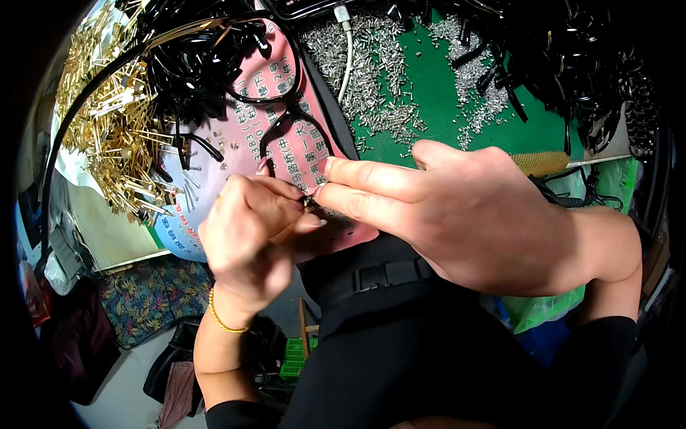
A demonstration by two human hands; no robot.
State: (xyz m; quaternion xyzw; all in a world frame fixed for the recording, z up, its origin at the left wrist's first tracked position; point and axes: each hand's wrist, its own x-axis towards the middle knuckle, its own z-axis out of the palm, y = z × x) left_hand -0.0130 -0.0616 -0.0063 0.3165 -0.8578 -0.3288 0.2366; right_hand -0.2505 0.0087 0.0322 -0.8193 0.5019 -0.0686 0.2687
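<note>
My left hand (246,232) is closed in a pinch, and a thin gold-brown piece (284,234) shows below its fingers. From the right, my right hand (464,214) reaches in with its index and middle fingers pressed together; its thumb is hidden. The fingertips of both hands meet at a small dark part (309,202). A black eyeglass frame (289,107) lies on a pink printed sheet (250,82), and its near rim runs under my fingers. What exactly each fingertip grips is partly covered.
Gold metal pieces (111,107) are heaped at the left, beside black glossy eyeglass parts (189,64). Small silver pins (386,79) are scattered over a green mat (436,93), crossed by a white cable (347,64). More black parts (572,64) are piled at the far right.
</note>
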